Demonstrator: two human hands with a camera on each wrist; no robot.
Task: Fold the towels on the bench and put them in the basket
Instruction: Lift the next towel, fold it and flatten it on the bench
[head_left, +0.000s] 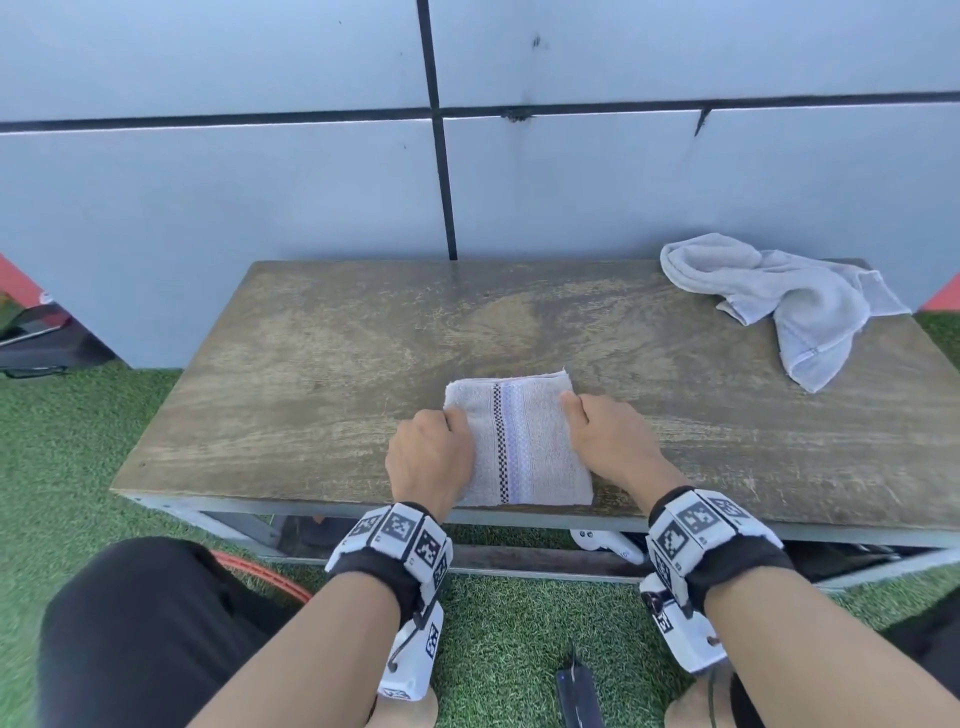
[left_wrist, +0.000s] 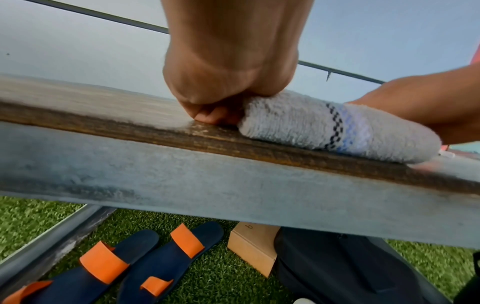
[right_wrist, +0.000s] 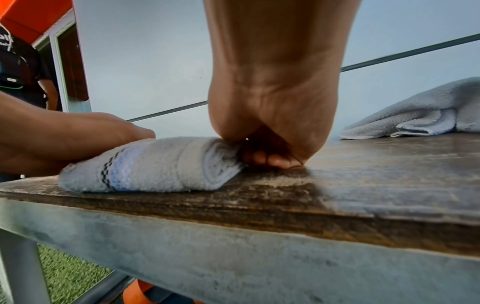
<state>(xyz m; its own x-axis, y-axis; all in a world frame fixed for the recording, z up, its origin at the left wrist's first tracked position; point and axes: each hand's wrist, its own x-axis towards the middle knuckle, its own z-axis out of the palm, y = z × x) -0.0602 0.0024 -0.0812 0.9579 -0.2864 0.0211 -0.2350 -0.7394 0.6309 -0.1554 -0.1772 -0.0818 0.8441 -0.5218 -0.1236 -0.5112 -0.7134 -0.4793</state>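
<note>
— Wooden worktop (head_left: 322, 374), weathered, on a grey metal frame, standing on green artificial turf (head_left: 67, 441) against a pale panelled wall (head_left: 208, 208). Anything on it?

— Two towels. An unfolded grey towel (head_left: 784, 301) lies crumpled at the far right corner. A folded towel (head_left: 519, 441), pale with a checked and blue stripe, lies at the near edge, middle.

— Hands?

— Left hand (head_left: 428, 457) at the folded towel's left side, right hand (head_left: 613, 441) at its right. Both grip it: the wrist views show the fingers (left_wrist: 207, 117) curled under each edge, thumbs on top, knuckles touching the wood.

— Below the worktop?

— Navy sandals (left_wrist: 145, 265) with orange straps, a tan box (left_wrist: 253, 246) and a dark bag (left_wrist: 345, 267) on the turf.

— The basket?

— An orange curved rim (head_left: 265, 574) shows by the left knee; I cannot tell whether that is it.
</note>
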